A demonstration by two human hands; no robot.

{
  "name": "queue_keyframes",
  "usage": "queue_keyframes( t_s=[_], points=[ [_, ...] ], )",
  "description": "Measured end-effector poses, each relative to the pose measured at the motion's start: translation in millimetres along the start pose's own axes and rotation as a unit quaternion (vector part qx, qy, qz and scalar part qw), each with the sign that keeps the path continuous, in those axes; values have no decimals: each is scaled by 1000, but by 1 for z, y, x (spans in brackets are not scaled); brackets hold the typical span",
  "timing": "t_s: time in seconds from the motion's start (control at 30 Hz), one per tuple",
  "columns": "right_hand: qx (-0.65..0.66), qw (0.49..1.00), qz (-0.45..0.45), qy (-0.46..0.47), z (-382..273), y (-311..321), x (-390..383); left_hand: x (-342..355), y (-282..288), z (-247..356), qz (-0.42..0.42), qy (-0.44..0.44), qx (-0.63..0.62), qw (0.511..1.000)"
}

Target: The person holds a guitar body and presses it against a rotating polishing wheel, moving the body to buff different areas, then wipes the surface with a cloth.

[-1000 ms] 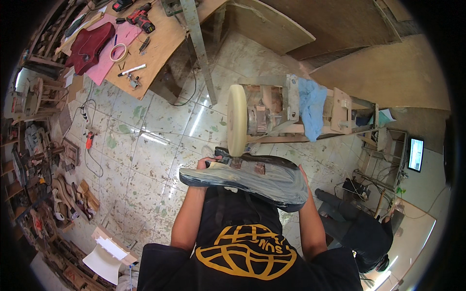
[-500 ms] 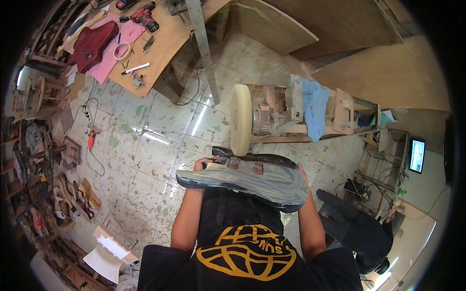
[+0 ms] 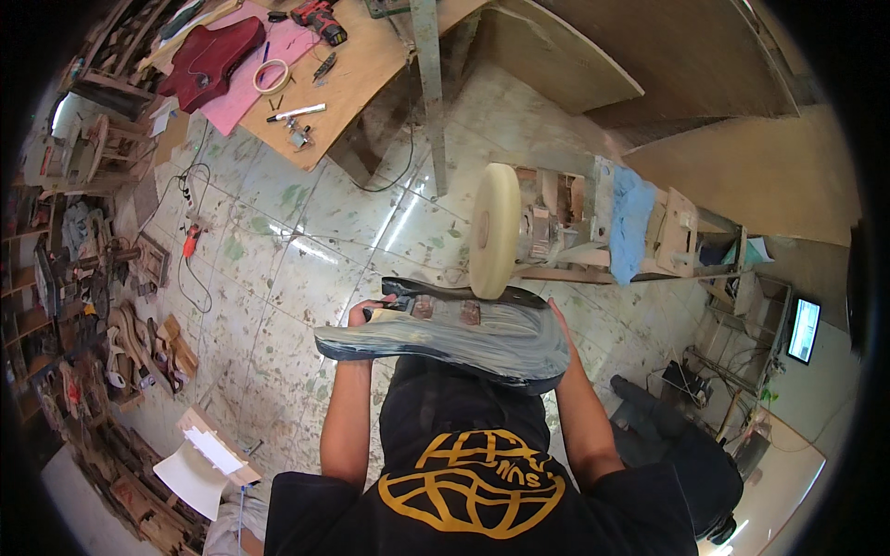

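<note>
Between my hands is a dark electric guitar body [image 3: 445, 335], its upper face smeared with whitish streaks and two pickup cavities showing bare wood. My left hand [image 3: 364, 312] grips it by the cutaway at the left, fingers partly hidden beneath. At the rounded right end, my right hand [image 3: 562, 331] is closed on the edge; its fingers are mostly hidden. The far edge of the body lies at the lower rim of a pale buffing wheel [image 3: 494, 232]. Whether they touch, I cannot tell.
The wheel sits on a wooden motor stand [image 3: 565, 213] with a blue cloth [image 3: 632, 222]. A workbench [image 3: 371, 65] at the far left carries a red guitar body [image 3: 211, 63] and a drill [image 3: 320, 20]. A person [image 3: 686, 445] in dark clothes bends at the right.
The guitar body has shifted left relative to the buffing wheel, both hands still holding it. The whole view has turned slightly. The person at the right has changed posture.
</note>
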State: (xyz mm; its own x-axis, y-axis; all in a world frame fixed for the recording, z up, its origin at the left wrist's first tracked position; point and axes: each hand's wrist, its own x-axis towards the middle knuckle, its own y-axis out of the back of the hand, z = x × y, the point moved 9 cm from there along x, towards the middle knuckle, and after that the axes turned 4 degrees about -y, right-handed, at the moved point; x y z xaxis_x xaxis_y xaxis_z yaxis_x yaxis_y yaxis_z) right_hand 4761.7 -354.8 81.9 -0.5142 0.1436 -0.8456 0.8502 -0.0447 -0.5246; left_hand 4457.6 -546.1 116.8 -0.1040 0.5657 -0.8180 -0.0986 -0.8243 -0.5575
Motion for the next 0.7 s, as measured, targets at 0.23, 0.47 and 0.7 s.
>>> queue_keyframes(
  t_s=[0.23, 0.47, 0.7],
  points=[
    [37, 997, -53, -46, 34, -19, 37, -24, 26, 31, 32, -17, -3, 999],
    [44, 995, -78, -42, 56, -53, 60, -45, 69, 59, 63, -63, -36, 995],
    [45, 996, -75, -29, 82, -66, 79, -88, 58, 76, 53, -61, -23, 996]
  ],
)
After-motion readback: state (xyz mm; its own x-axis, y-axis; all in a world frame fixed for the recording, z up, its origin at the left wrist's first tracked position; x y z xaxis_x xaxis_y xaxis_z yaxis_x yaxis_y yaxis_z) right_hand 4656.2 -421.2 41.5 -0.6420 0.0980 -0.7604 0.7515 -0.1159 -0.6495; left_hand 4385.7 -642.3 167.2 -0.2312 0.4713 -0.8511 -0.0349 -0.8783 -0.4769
